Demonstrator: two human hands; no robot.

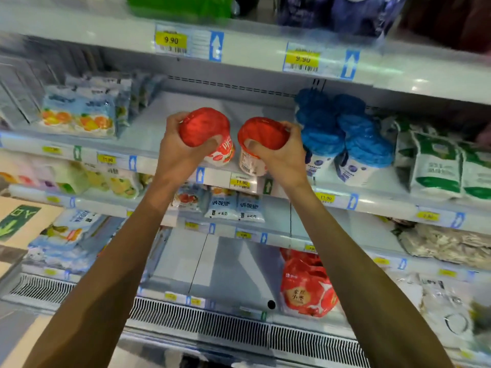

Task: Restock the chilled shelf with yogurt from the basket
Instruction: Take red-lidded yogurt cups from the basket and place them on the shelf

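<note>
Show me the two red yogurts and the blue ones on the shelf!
left red yogurt (203, 126): head view, on its red cover.
right red yogurt (265, 131): head view, on its red cover.
blue yogurts (322, 136): head view, on one blue cover.

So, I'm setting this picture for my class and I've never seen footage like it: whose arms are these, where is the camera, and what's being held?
There is no machine here: the arms belong to a person wearing a wide-angle camera on the head, so this single picture looks forward and down, as the person sees it. The left hand grips a red-topped yogurt pot, and the right hand grips a second red-topped pot. Both are held in front of a bare stretch of chilled shelf. On that shelf, blue-topped pots stand to the right and fruit-printed packs lie to the left. The basket is not in view.
</note>
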